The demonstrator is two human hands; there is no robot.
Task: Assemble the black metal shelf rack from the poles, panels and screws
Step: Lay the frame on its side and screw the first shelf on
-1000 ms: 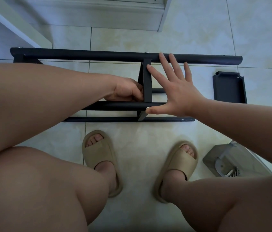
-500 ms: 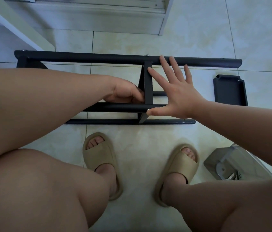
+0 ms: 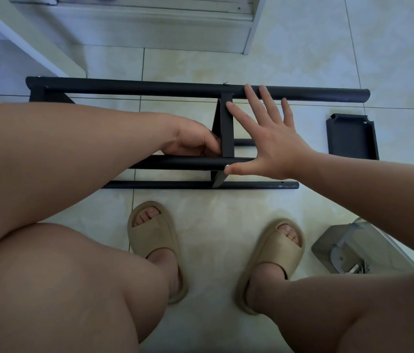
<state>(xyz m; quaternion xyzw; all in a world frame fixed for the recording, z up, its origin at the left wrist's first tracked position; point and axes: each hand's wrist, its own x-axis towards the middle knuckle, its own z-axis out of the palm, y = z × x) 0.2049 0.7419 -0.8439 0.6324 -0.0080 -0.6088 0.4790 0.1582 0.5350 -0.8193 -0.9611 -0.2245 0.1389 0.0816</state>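
The half-built black rack lies on its side on the tiled floor. Its far pole [image 3: 150, 89] runs left to right, a nearer raised pole [image 3: 180, 163] sits below it, and a thin pole [image 3: 188, 185] rests on the floor. An upright black panel [image 3: 227, 128] joins the poles in the middle. My left hand [image 3: 193, 140] curls against the panel's left face, fingers partly hidden behind it. My right hand [image 3: 264, 138] is spread flat against the panel's right side, with the thumb tip pressing a small silver screw [image 3: 227, 167] on the near pole.
A loose black panel [image 3: 352, 137] lies on the floor at the right. A grey plastic bag [image 3: 353, 247] with metal hardware sits at the lower right. White furniture [image 3: 150, 29] stands behind the rack. My feet in beige slippers [image 3: 155, 240] are just before the thin pole.
Both hands keep their places on the panel and pole. The view has shifted slightly downward in the frame, so the rack appears lower.
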